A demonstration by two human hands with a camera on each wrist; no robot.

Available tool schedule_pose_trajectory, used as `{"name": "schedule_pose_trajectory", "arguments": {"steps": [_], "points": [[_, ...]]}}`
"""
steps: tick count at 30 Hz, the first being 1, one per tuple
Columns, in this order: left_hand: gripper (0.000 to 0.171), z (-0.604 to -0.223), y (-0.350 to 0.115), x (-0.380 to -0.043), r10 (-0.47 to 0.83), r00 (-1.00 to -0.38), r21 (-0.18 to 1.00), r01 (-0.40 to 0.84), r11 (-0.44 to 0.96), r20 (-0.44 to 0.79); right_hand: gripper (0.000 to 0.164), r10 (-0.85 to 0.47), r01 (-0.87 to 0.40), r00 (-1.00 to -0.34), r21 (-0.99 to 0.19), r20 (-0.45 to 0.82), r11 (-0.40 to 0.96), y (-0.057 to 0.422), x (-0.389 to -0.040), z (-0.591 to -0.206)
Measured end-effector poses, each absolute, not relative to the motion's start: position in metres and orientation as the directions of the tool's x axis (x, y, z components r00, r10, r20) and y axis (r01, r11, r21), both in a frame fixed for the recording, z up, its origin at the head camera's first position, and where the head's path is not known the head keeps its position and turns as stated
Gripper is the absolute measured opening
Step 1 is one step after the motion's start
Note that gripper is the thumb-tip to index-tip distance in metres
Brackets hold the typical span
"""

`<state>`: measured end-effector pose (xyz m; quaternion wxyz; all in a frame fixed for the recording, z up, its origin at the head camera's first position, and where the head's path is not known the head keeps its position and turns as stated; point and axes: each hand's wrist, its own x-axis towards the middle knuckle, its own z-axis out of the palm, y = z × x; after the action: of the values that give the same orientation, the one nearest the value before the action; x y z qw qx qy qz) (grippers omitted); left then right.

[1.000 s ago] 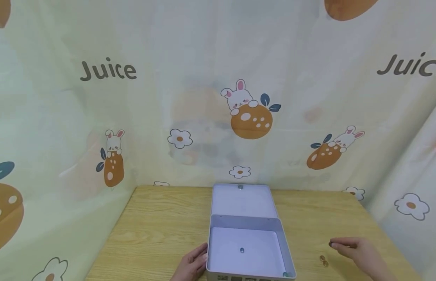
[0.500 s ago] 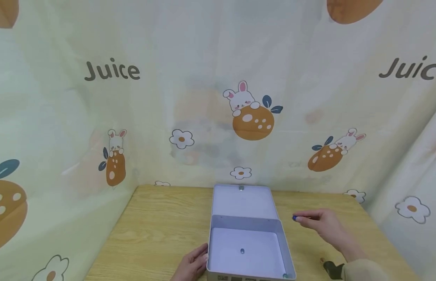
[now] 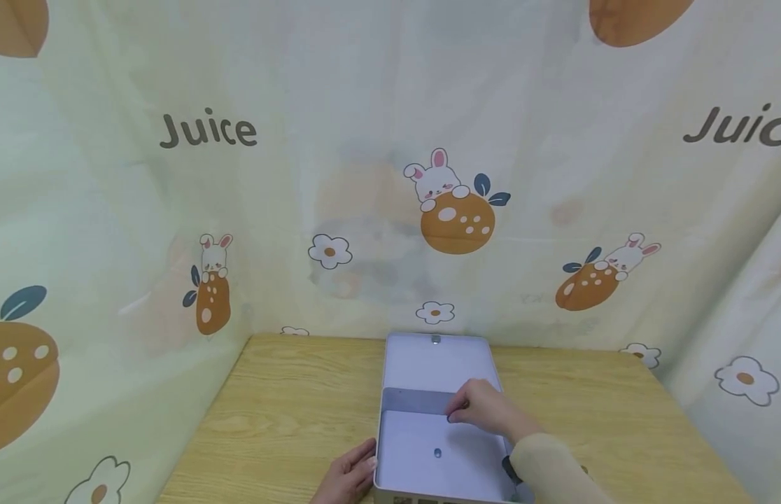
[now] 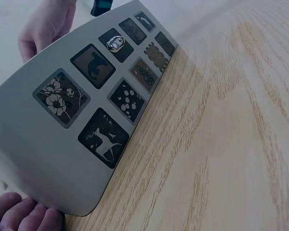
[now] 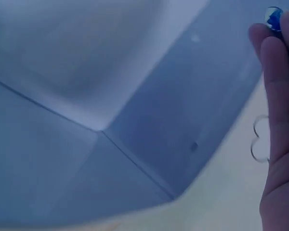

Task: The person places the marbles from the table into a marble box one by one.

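Note:
An opened white box (image 3: 404, 437) stands on the table, its lid (image 3: 428, 367) laid back behind it. My right hand (image 3: 485, 409) is over the box's rear right part. In the right wrist view its thumb and fingers pinch a clear marble with a blue core (image 5: 274, 19), close to the box's inner wall. My left hand (image 3: 348, 472) rests against the box's left side; the left wrist view shows its fingers (image 4: 24, 216) bent at the box's lower corner. One small bluish marble (image 3: 437, 453) lies on the box floor. A greenish one (image 3: 515, 498) sits in the front right corner, partly hidden by the sleeve.
Dark square pictures (image 4: 98, 139) decorate the box's front wall. Right of the box, a bit of a brown marble (image 3: 584, 470) shows beside the right sleeve (image 3: 551, 469). A printed curtain (image 3: 365, 175) hangs along the back and sides of the wooden table (image 3: 271, 399).
My right hand has lifted the blue marble from the table on the right and carried it left over the box. My left hand stays at the box's side. The head view has shifted slightly.

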<state>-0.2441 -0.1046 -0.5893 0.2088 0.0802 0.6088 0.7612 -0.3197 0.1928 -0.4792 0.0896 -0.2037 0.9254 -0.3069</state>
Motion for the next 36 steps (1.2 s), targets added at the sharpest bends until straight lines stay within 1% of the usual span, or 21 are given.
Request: {"name": "schedule_pose_trajectory", "arguments": {"steps": [5,9,19,26,29,32,36], "points": [[0.071,-0.591,-0.104,-0.246,0.407,-0.903,0.963,-0.217,-0.159,-0.137,0.009,-0.435,-0.316,-0.893,-0.528,-0.115,0.789,0.183,-0.318,-0.492],[0.072,-0.591,-0.104,-0.245,0.405,-0.904,0.963,-0.218,-0.155,-0.139,0.012,-0.434,-0.33,-0.891,-0.47,-0.13,0.819,0.182,-0.318,-0.498],[0.071,-0.59,-0.103,-0.247,0.404,-0.901,0.958,-0.241,-0.154,-0.162,0.012,-0.414,-0.312,-0.9,-0.465,-0.134,0.829,0.184,-0.315,-0.495],[0.069,-0.591,-0.104,-0.246,0.403,-0.902,0.96,-0.234,-0.155,-0.155,0.011,-0.428,-0.33,-0.901,-0.531,-0.07,0.781,0.194,-0.315,-0.486],[0.071,-0.591,-0.104,-0.245,0.407,-0.902,0.959,-0.23,-0.168,-0.145,0.01,-0.418,-0.302,-0.906,-0.589,-0.067,0.749,0.2,-0.314,-0.476],[0.073,-0.591,-0.104,-0.245,0.411,-0.901,0.959,-0.225,-0.174,-0.137,0.011,-0.422,-0.294,-0.906,-0.661,-0.039,0.691,0.212,-0.311,-0.463],[0.072,-0.59,-0.104,-0.245,0.412,-0.899,0.958,-0.234,-0.167,-0.148,0.018,-0.396,-0.254,-0.918,-0.743,-0.017,0.62,0.24,-0.303,-0.451]]}}
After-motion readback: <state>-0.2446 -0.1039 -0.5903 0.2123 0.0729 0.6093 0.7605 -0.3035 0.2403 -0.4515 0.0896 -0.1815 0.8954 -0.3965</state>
